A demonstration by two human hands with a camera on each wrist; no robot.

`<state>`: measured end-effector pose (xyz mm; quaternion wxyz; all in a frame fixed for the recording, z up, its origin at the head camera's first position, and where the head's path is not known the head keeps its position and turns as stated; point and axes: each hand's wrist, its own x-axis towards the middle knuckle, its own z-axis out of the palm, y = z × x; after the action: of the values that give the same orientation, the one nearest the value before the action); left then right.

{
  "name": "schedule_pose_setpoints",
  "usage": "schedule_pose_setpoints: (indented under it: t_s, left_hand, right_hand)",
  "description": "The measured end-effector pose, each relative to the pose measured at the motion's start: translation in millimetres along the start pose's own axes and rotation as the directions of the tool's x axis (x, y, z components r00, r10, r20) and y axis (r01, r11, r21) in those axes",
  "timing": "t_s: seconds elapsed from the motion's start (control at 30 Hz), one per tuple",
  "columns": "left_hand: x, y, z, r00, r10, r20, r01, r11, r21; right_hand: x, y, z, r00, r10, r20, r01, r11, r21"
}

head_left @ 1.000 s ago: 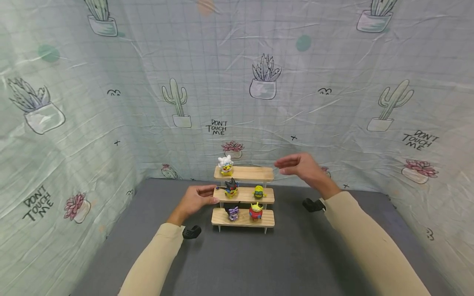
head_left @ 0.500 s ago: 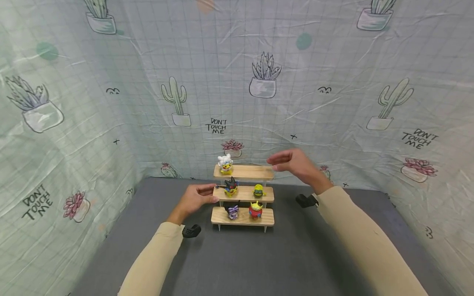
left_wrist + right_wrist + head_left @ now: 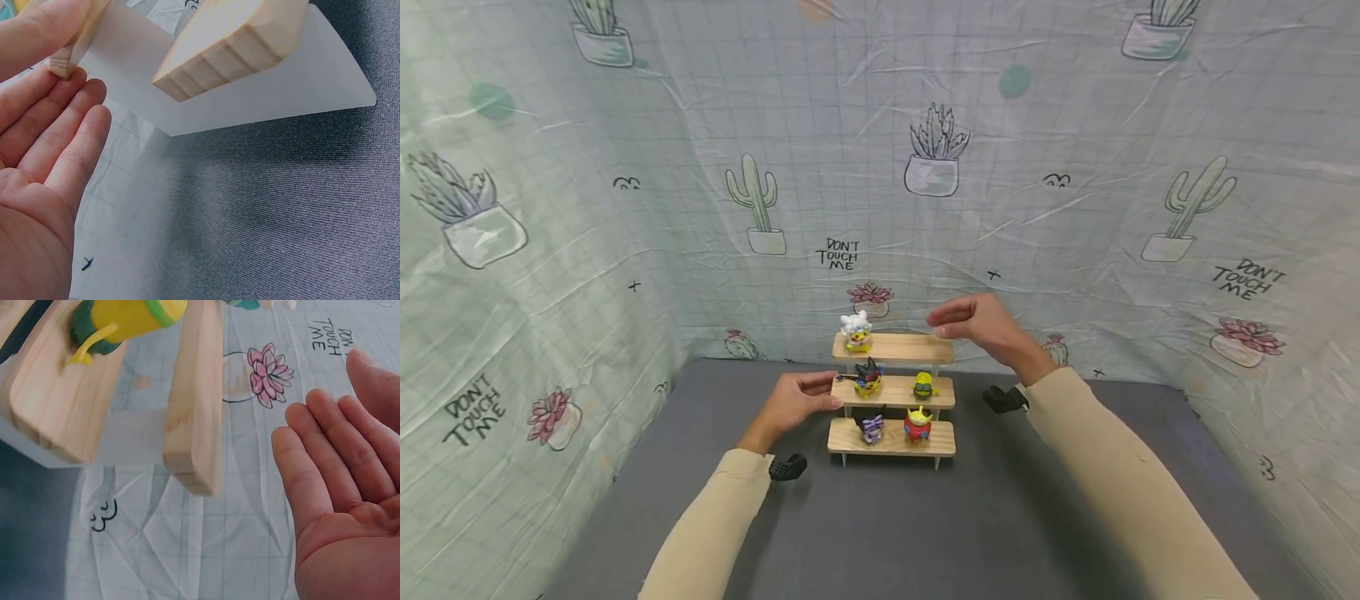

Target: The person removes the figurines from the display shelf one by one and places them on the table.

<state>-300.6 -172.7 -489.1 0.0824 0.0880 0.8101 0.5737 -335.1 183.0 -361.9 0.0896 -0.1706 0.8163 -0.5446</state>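
A three-tier wooden display shelf (image 3: 895, 392) with pale side panels stands on the grey table. My left hand (image 3: 792, 406) pinches the left end of its middle board, thumb above and fingers beneath, as the left wrist view (image 3: 47, 125) bears out. Over the right end of the top board (image 3: 910, 347) hovers my right hand (image 3: 981, 325), palm facing left, fingers extended and holding nothing. Small toy figures stand on the tiers: a white-hooded one (image 3: 856, 331) on top, a black-eared one (image 3: 868, 379) and a yellow goggled one (image 3: 922, 385) in the middle, a purple-bowed one (image 3: 872, 429) and a red-bodied one (image 3: 917, 425) below.
A cloth backdrop (image 3: 850, 125) printed with cacti hangs close behind the shelf and along both sides. The grey table (image 3: 880, 533) extends in front of the shelf. Black wrist devices (image 3: 787, 467) show under both sleeves.
My right hand has moved left and slightly up, from beside the top board to over its right end. The left hand keeps its hold on the middle board; the figures have not moved.
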Motion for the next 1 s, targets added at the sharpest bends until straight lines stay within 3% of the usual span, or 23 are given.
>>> schedule_pose_setpoints:
  t_s: [1.0]
  left_hand:
    - [0.8, 1.9, 1.4, 1.0, -0.021, -0.008, 0.021, 1.0, -0.007]
  right_hand:
    - [30.6, -27.1, 41.4, 0.997, 0.071, 0.001, -0.071, 0.994, 0.077]
